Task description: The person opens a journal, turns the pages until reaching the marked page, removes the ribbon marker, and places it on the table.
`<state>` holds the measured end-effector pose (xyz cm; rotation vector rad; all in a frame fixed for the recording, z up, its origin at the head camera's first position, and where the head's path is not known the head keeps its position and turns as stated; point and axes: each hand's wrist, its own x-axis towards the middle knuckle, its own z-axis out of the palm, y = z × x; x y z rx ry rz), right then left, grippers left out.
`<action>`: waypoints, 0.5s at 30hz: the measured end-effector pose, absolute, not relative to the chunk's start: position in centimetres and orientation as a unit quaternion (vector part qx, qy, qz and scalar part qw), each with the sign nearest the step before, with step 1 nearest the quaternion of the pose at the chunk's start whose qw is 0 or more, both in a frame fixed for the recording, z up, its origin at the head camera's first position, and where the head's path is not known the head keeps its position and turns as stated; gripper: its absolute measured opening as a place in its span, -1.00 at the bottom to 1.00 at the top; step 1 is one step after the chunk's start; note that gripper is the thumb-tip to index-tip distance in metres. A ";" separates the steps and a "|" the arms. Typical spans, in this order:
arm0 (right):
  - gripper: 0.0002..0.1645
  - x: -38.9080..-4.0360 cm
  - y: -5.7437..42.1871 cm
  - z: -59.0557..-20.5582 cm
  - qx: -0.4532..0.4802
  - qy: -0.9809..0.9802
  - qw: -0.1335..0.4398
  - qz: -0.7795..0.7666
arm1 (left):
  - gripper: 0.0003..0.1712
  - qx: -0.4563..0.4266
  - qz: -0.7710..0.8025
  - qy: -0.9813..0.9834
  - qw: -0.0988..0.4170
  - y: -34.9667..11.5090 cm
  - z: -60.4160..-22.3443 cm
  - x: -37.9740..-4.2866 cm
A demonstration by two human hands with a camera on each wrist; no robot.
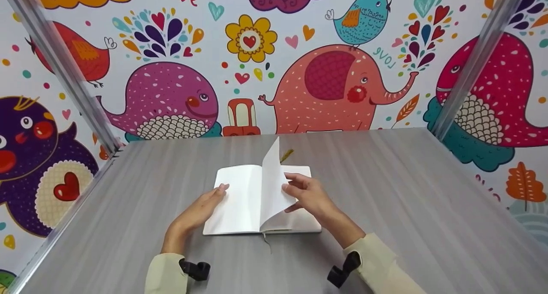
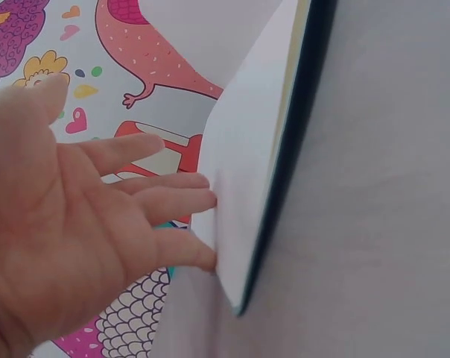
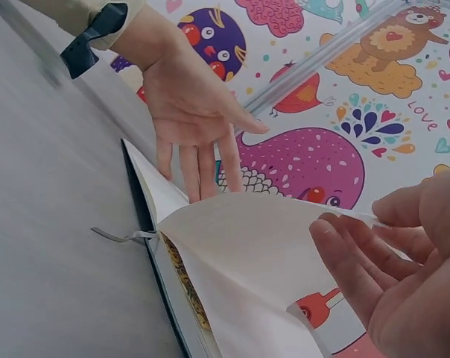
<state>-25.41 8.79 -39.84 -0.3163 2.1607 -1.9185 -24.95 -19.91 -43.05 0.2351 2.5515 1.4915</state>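
An open notebook (image 1: 237,200) with blank white pages and a dark cover lies on the table. My right hand (image 1: 312,195) pinches one lifted page (image 1: 270,187) between thumb and fingers, and the page stands bent up from the middle. In the right wrist view, the right hand (image 3: 411,261) is at that page's outer edge. My left hand (image 1: 201,208) rests at the left page's outer edge, with its fingers extended in the left wrist view, where the left hand (image 2: 98,201) touches the notebook's side. A thin ribbon (image 1: 267,242) hangs from the spine's near end.
A gold-coloured piece (image 1: 287,155) sticks out past the notebook's far edge; a gold patterned strip (image 3: 186,283) shows between the pages. The grey table (image 1: 406,191) is bordered by cartoon-printed walls (image 1: 257,84) and metal posts (image 1: 475,63). Black mounts (image 1: 195,269) sit on both wrists.
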 end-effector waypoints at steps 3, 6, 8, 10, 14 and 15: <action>-0.41 -25.3 8.4 -39.7 -0.129 0.739 0.118 -0.650 | -0.25 0.077 0.503 0.857 0.087 -19.9 -43.0 -25.0; -0.37 -25.2 8.1 -39.6 -0.159 0.739 0.117 -0.645 | -0.23 0.069 0.509 0.853 0.092 -19.9 -43.0 -25.0; -0.35 -25.1 7.8 -39.6 -0.177 0.742 0.114 -0.637 | -0.21 0.066 0.513 0.850 0.097 -19.9 -43.0 -25.1; -0.33 -25.0 7.6 -39.7 -0.195 0.750 0.108 -0.622 | -0.21 0.064 0.518 0.847 0.100 -19.9 -43.0 -25.1; -0.31 -24.7 7.1 -39.8 -0.220 0.771 0.096 -0.590 | -0.23 0.063 0.525 0.843 0.101 -19.9 -43.0 -25.2; -0.30 -24.5 7.0 -39.8 -0.224 0.778 0.091 -0.580 | -0.23 0.064 0.526 0.842 0.101 -20.0 -43.0 -25.1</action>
